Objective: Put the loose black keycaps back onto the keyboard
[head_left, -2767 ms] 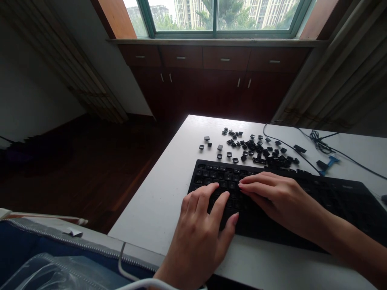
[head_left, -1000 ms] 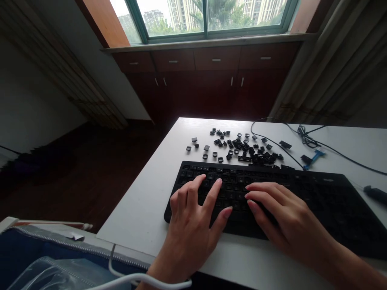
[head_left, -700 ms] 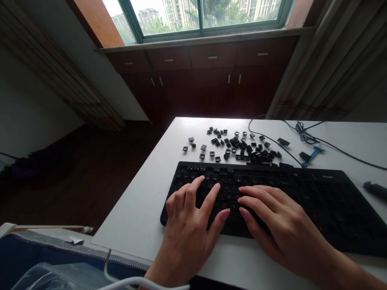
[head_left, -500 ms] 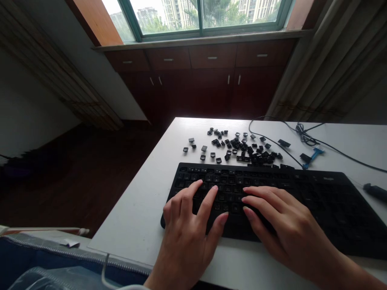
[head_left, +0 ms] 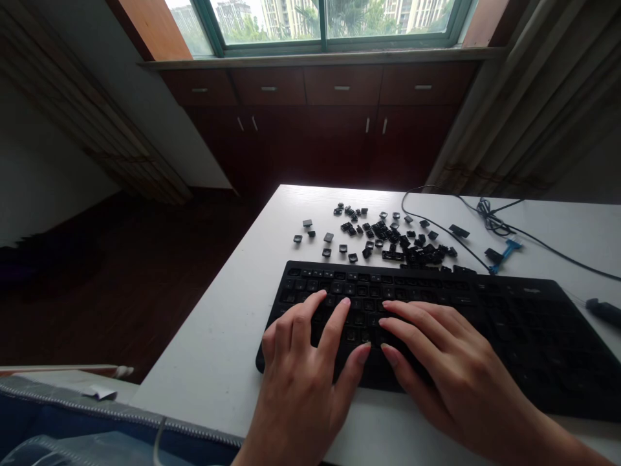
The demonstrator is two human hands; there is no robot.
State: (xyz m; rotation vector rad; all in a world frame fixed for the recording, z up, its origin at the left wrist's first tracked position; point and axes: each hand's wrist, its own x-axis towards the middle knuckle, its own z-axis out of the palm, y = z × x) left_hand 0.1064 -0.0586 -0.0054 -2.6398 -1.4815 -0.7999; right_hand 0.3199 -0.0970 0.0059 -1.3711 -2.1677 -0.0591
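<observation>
A black keyboard lies across the white table, with many of its key spots bare of keycaps. My left hand rests on its left part, fingers apart and fingertips on the key area. On the middle of the board lies my right hand, its fingers spread and pointing left, holding nothing I can see. The two thumbs are close together near the front edge. Behind the keyboard, loose black keycaps are scattered, some upturned. The keys under my palms and fingers are hidden.
A blue tool lies behind the keyboard on the right, near a black cable in a loose coil. A dark handle sits at the right. The white table ends at the left. Dark red cabinets stand beyond.
My right hand has shifted slightly left, bringing its fingertips and thumb nearer my left hand. My left thumb has moved a little right. The loose keycaps lie as before.
</observation>
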